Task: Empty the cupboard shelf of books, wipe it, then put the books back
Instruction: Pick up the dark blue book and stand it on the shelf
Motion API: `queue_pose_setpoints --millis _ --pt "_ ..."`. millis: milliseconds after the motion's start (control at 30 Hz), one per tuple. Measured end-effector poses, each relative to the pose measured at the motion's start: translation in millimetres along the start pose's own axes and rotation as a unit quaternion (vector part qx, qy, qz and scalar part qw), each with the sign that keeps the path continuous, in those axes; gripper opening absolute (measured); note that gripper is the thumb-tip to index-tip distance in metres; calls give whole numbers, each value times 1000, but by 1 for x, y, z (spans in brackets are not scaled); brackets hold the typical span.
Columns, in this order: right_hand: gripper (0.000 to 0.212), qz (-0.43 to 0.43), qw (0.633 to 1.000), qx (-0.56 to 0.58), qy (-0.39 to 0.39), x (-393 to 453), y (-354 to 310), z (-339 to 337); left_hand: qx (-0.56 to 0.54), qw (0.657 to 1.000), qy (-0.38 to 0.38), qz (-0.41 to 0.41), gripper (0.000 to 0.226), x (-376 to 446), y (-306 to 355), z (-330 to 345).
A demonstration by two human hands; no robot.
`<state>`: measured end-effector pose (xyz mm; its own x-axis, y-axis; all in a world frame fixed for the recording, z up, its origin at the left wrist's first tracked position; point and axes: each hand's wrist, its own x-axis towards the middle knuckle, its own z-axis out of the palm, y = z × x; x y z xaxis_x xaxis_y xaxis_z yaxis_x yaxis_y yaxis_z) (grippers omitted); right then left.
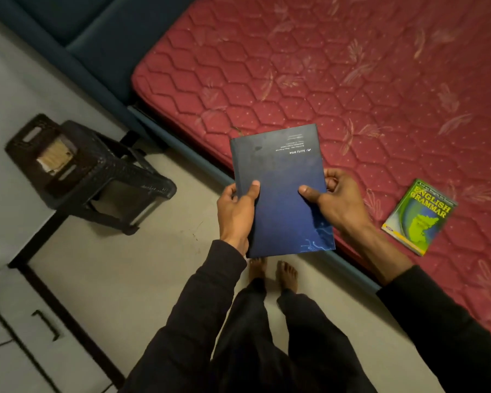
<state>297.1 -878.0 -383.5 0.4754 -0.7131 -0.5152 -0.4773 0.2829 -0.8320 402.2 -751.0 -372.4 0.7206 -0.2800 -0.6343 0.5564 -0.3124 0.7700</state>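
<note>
Blue book [281,191] held between left hand [236,214] and right hand [338,202].

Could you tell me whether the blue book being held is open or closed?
Closed: the blue book shows its whole cover, the left hand and right hand gripping its edges.

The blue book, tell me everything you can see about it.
The blue book is a dark blue hardcover with a matte cover, small white print near its far end, reading upside down to the camera, and a lighter blue circuit-like pattern at the near right corner. It is closed, held roughly flat above the floor and the mattress edge. The left hand grips its spine side and the right hand its other edge, thumbs on top.
</note>
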Motion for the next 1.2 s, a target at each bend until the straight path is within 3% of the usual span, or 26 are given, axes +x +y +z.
queue_pose_setpoints --millis 600,700,933,1200 --pt "31 -59 982 -86 -159 -97 -56 48 -122 979 164 11 19 -102 1 -86" --pt "30 -72 974 -104 -189 -114 -58 65 -140 972 189 14 30 -118 -4 -110" --pt "35 -111 940 -165 -278 -166 -54 110 -168 952 253 26 32 -169 -25 -174" --pt "40 -156 894 -229 -351 -244 -39 152 -212 922 322 40 20 -242 -60 -235"
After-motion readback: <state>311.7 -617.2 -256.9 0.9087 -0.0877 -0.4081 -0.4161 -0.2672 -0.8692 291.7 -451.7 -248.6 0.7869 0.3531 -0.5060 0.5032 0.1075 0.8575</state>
